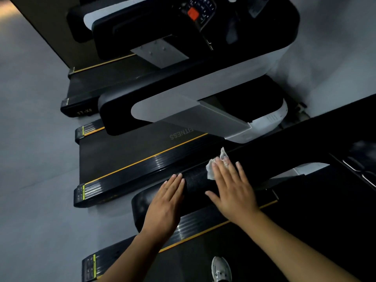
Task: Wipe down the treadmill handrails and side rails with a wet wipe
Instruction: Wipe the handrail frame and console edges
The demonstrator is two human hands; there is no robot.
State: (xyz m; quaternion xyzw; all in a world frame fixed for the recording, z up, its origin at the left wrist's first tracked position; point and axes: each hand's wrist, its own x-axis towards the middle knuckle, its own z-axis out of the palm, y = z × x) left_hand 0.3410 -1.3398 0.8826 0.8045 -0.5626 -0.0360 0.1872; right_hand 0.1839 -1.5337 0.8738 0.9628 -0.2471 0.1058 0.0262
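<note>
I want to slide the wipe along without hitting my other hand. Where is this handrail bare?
Bare: the long stretch of handrail beyond the wipe, and its rounded end outside the left hand. Crowded: the short grip stretch between the left hand and the right hand, which presses the wipe.

Rail top: the near handrail point(284, 143) is bare and passable along its upper run; its rounded lower end is bare too
Rail middle: taken by the left hand point(164, 202) and right hand point(230, 190), both flat; a short strip lies free between them
Far edge: the wet wipe point(211, 169) bunches out from under the right fingers
Outer side: open gap above the neighbouring deck point(126, 157); the neighbouring handrail point(162, 106) stands well beyond
Left: open floor point(34, 151)
</note>
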